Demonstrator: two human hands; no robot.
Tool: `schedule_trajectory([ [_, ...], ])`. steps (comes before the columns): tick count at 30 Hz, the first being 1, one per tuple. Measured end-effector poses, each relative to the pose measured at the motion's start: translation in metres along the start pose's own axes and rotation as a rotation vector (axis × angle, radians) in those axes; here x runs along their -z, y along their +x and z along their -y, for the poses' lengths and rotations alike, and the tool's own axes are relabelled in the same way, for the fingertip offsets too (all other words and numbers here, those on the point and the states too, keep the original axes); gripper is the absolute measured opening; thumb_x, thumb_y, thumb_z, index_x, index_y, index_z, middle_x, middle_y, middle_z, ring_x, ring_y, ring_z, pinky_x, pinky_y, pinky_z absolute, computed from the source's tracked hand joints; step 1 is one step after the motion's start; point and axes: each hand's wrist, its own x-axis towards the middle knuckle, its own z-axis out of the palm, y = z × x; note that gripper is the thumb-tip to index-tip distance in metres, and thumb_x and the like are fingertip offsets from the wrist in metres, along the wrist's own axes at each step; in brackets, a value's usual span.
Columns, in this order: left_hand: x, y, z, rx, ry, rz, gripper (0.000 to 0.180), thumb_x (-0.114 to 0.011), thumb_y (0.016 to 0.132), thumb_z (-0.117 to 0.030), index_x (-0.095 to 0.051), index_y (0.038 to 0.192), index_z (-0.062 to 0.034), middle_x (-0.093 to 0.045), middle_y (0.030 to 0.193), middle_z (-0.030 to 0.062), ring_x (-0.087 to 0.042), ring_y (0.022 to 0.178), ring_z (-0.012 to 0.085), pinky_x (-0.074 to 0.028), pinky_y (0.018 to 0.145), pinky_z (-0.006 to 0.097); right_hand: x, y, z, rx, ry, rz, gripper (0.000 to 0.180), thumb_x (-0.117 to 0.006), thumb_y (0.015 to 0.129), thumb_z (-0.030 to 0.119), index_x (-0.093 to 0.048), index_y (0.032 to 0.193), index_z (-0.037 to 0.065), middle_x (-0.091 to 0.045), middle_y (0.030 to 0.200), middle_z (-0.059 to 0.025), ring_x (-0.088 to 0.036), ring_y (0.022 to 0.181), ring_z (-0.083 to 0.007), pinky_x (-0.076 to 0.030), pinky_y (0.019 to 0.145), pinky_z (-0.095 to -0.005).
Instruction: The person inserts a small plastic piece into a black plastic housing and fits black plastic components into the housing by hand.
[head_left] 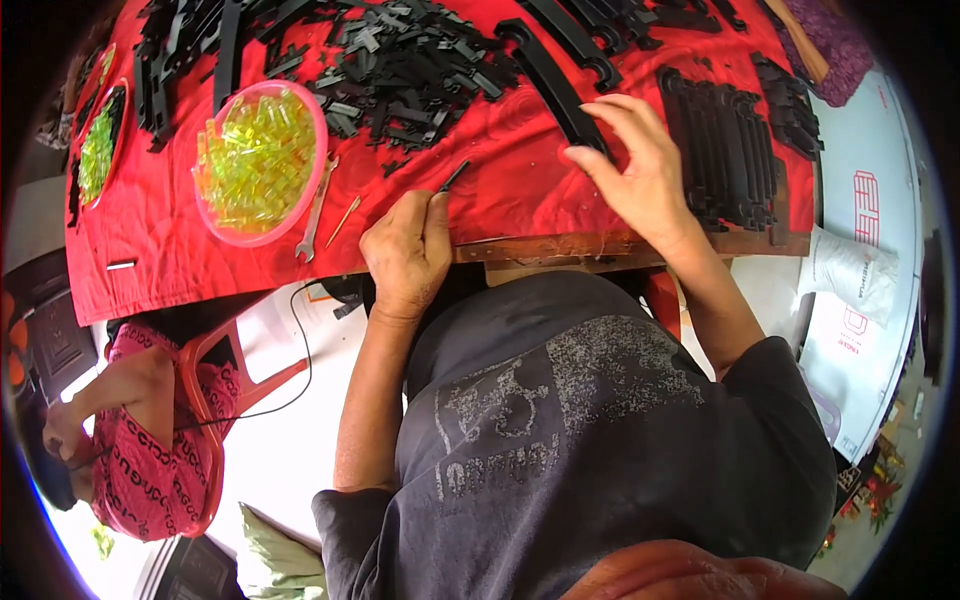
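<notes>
I see the right hand [640,170] with fingers spread on a curved black plastic strip [560,80], right of the pink bowl of yellow pieces [262,160]. My left hand [405,250] pinches a thin black tool [453,177] below the strip.

Bright daylight, fisheye-bent edges, dark vignette

left hand [405,255]: fist closed | right hand [640,165]: fingers spread, palm down
</notes>
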Motion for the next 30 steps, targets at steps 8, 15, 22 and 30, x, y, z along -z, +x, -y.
schedule_trajectory([
  [8,-0.002,0.0,0.0,-0.02,0.009,-0.01,0.015,-0.07,0.09,-0.013,-0.061,0.081,-0.0056,-0.058,0.066,0.0133,-0.061,0.059,0.0331,-0.046,0.053,0.042,-0.032,0.001,-0.012,-0.099,0.073,0.007,0.044,-0.072,0.083,0.003,-0.061,0.125,0.003,-0.063,0.112,-0.0177,-0.062,0.103,-0.0355,-0.051,0.091,-0.0397],
  [15,-0.004,0.002,0.0,-0.024,-0.013,-0.037,0.014,-0.071,0.089,-0.014,-0.063,0.081,-0.0058,-0.058,0.067,0.0119,-0.061,0.058,0.0325,-0.046,0.052,0.042,-0.021,-0.012,-0.007,-0.383,0.482,-0.021,0.034,-0.06,0.09,-0.004,-0.063,0.124,-0.002,-0.068,0.114,-0.0123,-0.065,0.105,-0.0176,-0.051,0.092,-0.0302],
  [22,0.004,0.006,-0.001,0.009,-0.009,0.034,0.011,-0.075,0.084,-0.013,-0.07,0.09,-0.0059,-0.059,0.077,0.0093,-0.063,0.063,0.0308,-0.048,0.056,0.041,-0.014,-0.038,0.007,-0.401,0.582,0.075,0.029,-0.056,0.092,-0.006,-0.064,0.12,-0.004,-0.071,0.109,-0.0107,-0.066,0.103,-0.0149,-0.05,0.093,-0.0282],
  [30,0.023,0.016,-0.011,0.062,0.25,-0.083,0.014,-0.075,0.082,-0.011,-0.07,0.094,-0.006,-0.06,0.088,0.0103,-0.063,0.078,0.03,-0.05,0.066,0.041,-0.019,-0.037,0.006,-0.236,0.531,0.181,0.031,-0.058,0.088,-0.007,-0.067,0.117,-0.001,-0.071,0.106,-0.0112,-0.068,0.096,-0.0177,-0.052,0.084,-0.028],
])
